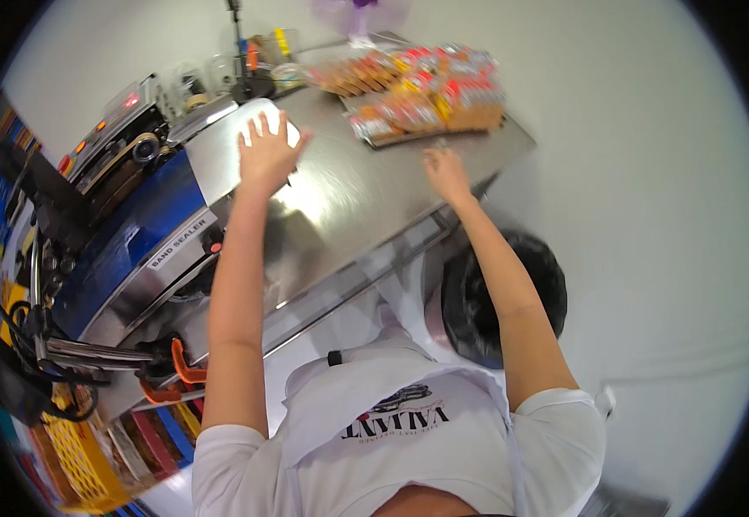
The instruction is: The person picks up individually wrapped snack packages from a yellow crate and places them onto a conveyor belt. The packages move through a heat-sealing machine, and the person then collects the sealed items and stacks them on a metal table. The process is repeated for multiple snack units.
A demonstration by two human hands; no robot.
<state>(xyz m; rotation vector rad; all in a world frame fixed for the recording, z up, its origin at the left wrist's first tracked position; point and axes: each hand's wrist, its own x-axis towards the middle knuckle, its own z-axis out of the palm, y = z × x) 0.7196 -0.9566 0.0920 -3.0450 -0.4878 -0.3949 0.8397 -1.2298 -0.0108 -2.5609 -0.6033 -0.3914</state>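
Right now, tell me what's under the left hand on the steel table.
The left hand lies spread on a white sheet-like object on the steel table. Whatever lies under the palm is covered.

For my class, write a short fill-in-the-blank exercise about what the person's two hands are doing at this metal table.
1. The left hand lies spread, fingers apart, on the ____ table.
2. The right hand reaches toward the pile of packaged ____.
3. Neither hand ____ anything.
4. To the person's left stands a machine with a ____ body.

Missing words: metal; snacks; holds; blue
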